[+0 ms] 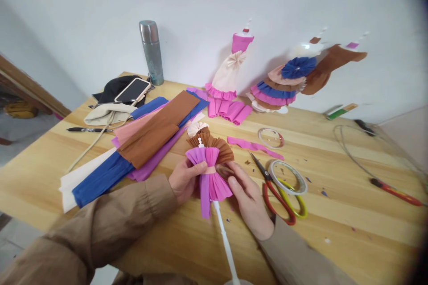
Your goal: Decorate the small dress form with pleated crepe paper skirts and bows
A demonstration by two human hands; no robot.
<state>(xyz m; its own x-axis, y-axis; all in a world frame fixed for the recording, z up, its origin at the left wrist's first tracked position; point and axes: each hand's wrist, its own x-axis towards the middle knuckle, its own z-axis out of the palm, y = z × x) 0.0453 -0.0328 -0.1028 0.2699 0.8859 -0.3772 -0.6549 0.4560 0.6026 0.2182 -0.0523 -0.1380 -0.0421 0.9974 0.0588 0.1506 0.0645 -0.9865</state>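
Note:
My left hand (185,181) and my right hand (248,198) hold a small crepe-paper doll dress (210,167) between them at the table's near middle. The dress has a pink pleated bow-like piece tied with a tan band, a brown ruffle and a cream rosette behind it, and a white stick running down toward me. Left fingers pinch the pink pleats from the left; right fingers press on the piece's right side. Both wrists are in tan sleeves.
Folded crepe sheets (143,142) in brown, blue, pink and white lie left. Red-and-yellow scissors (281,196) and tape rolls (287,176) lie right. Two finished paper dresses (230,71) stand at the wall, beside a flask (151,51), phone (133,90) and pen (88,130).

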